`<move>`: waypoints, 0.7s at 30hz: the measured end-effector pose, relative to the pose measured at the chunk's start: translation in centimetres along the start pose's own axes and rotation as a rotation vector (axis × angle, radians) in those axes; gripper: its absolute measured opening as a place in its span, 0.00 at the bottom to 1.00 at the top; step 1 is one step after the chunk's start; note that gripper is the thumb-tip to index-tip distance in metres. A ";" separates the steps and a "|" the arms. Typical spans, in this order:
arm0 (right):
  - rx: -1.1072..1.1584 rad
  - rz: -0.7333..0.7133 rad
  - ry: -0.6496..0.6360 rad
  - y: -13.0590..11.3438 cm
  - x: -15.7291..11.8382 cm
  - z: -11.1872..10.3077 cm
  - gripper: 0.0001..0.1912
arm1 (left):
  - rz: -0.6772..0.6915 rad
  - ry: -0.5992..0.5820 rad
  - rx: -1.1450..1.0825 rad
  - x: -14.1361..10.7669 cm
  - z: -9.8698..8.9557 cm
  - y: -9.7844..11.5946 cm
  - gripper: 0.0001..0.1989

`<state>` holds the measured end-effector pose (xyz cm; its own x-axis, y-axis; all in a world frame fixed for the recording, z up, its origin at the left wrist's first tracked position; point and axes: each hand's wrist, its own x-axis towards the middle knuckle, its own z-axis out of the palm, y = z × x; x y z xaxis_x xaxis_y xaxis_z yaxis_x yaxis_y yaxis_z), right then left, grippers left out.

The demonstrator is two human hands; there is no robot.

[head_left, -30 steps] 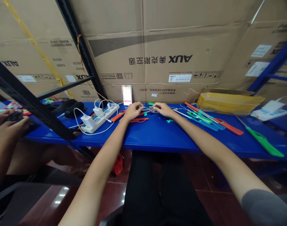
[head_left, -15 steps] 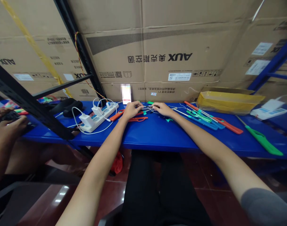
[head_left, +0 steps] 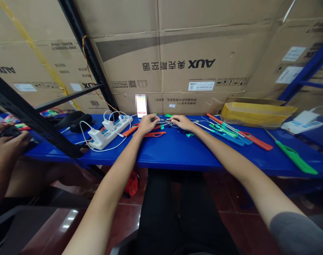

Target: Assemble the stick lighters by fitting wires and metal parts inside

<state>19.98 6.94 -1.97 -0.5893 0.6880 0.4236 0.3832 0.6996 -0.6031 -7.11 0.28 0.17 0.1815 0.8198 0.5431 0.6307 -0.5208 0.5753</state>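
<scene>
Both hands are at the back of the blue shelf, a short gap apart. My left hand (head_left: 148, 124) is closed, its fingers pinched on something too small to make out. Facing it, my right hand (head_left: 183, 123) has its fingertips together on a small thin item, also unclear. Thin wires or rods lie between the hands. An orange lighter-like tool (head_left: 154, 134) rests just below my left hand. To the right of my right hand lie blue tools (head_left: 231, 139), an orange one (head_left: 259, 142) and a green one (head_left: 296, 157). A small teal piece (head_left: 189, 135) sits under my right wrist.
A lit phone (head_left: 142, 106) leans against the cardboard (head_left: 177, 42). A power strip (head_left: 105, 136) with white chargers and looped cables stands left. A yellow-taped box (head_left: 258, 115) and another white power strip (head_left: 300, 124) are right. Another person's hands (head_left: 11, 141) hold something dark at far left.
The view has shifted very slightly. Both hands stay in nearly the same place, with no clear change in their grip.
</scene>
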 end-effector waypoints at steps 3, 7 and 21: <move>-0.006 -0.008 -0.008 0.1 0.0 0.0 0.14 | -0.002 0.000 -0.002 0.1 0.2 -0.3 0.07; -0.017 -0.006 -0.016 0.1 0.0 0.0 0.14 | 0.007 -0.009 -0.001 0.3 0.4 -0.7 0.07; -0.019 0.000 -0.014 -0.4 -0.1 0.0 0.14 | -0.016 -0.011 -0.051 0.4 0.2 -1.1 0.07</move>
<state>19.95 6.60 -1.78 -0.5991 0.6851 0.4144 0.3965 0.7035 -0.5898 -7.58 1.21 -0.41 0.1802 0.8303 0.5275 0.5940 -0.5192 0.6144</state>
